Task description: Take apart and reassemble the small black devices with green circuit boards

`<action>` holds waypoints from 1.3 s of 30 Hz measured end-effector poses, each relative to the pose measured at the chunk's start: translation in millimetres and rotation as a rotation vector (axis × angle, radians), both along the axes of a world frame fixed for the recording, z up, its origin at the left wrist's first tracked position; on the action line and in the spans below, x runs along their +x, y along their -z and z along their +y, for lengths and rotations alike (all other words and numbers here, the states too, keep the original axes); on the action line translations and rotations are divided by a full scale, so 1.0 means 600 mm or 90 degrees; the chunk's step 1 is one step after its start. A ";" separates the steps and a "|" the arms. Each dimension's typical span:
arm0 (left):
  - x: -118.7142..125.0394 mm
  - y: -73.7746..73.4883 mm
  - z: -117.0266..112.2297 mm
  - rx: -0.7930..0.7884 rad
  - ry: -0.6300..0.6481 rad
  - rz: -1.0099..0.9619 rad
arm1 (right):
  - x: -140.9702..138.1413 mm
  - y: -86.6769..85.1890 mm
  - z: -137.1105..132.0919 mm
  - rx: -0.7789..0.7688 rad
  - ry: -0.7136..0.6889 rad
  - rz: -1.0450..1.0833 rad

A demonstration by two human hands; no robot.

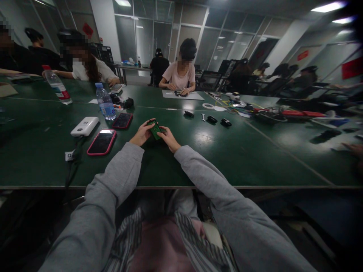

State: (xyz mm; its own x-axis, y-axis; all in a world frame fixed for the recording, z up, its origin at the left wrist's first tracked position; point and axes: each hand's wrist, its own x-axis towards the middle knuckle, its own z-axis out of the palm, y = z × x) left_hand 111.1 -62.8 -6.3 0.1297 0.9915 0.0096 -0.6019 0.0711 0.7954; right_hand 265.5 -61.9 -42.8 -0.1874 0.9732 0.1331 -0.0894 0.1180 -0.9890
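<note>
Between my two hands is a small green circuit board, held tilted a little above the dark green table. My left hand grips its left side, fingers curled around the upper edge. On the right side, my right hand pinches the board, with the thumb lying on its face. Fine parts on the board are too small to make out. Nearest to my left hand lie a dark phone with a red edge and a phone in a pink case.
A white power bank with a cable lies left, near a blue-capped bottle and a red-capped bottle. Right of centre are a small wrench and several black objects. Cables clutter the far right. A person sits opposite.
</note>
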 end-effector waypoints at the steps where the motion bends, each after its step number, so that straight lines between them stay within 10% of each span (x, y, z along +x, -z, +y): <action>1: 0.000 -0.001 -0.001 -0.005 0.001 -0.001 | 0.000 0.001 0.001 0.001 -0.002 0.003; 39: -0.003 0.005 0.001 0.059 0.016 0.068 | 0.000 -0.004 -0.009 -0.007 0.020 0.045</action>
State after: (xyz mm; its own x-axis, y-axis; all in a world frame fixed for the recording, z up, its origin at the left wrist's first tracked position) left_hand 109.4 -62.0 -9.2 0.1591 0.9835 0.0861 -0.5123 0.0077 0.8588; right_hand 265.5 -67.2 -40.2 -0.1481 0.9799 0.1338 -0.1549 0.1107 -0.9817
